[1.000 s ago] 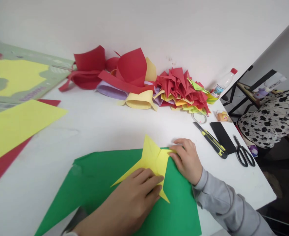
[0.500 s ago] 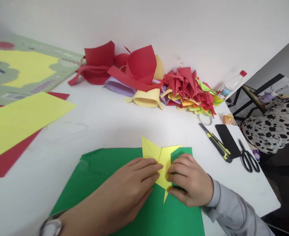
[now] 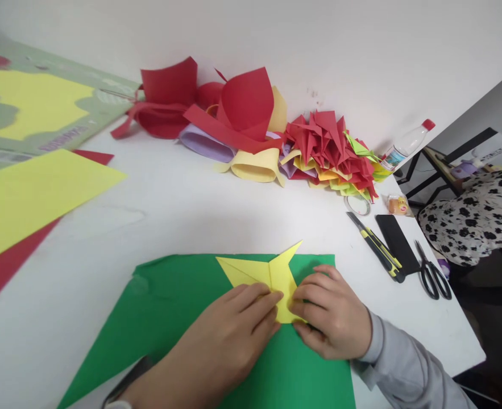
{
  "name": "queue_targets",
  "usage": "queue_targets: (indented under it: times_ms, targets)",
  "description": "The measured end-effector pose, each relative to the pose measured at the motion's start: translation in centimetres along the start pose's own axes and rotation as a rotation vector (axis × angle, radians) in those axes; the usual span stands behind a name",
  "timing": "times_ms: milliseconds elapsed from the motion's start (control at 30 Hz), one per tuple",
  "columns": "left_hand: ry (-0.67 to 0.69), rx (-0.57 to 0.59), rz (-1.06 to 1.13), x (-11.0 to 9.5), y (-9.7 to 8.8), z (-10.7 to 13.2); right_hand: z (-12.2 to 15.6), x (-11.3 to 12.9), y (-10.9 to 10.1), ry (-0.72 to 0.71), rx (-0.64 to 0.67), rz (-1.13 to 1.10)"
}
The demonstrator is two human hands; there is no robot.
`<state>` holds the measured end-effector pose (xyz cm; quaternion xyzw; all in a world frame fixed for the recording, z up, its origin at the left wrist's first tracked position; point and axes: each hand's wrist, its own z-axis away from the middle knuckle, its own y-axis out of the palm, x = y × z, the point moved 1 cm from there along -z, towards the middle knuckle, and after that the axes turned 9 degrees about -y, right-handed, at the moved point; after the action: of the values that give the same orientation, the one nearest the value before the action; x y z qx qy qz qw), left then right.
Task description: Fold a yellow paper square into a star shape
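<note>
A folded yellow paper shape (image 3: pixel 264 275) with pointed flaps lies on a large green sheet (image 3: pixel 178 307) on the white table (image 3: pixel 182 216). My left hand (image 3: pixel 229 335) presses on the shape's lower left part, fingers together and flat. My right hand (image 3: pixel 334 318) pinches its lower right edge with curled fingers. The shape's bottom part is hidden under both hands.
Curled red, lilac and yellow papers (image 3: pixel 229 125) and a heap of folded red and yellow pieces (image 3: pixel 331 153) line the wall. A yellow sheet over a red one (image 3: pixel 33 193) lies left. A utility knife (image 3: pixel 376 247), black case (image 3: pixel 398 244), scissors (image 3: pixel 432 272), tape roll (image 3: pixel 356 204) and bottle (image 3: pixel 408 145) sit right.
The yellow shape has been turned on the green sheet: its points now aim left and up-right. My right hand came from its far tip to its lower right edge.
</note>
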<state>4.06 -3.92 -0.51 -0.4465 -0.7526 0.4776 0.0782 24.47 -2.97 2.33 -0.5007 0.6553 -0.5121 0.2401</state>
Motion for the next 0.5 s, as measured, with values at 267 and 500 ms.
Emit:
queue_targets:
  times_ms: [267, 500]
  targets:
    - [-0.075, -0.026, 0.052, -0.39, 0.28, 0.13, -0.11, -0.07, -0.02, 0.034, -0.074, -0.069]
    - [-0.081, 0.092, 0.119, 0.45, -0.32, 0.01, -0.18, 0.40, 0.71, 0.220, -0.148, -0.086]
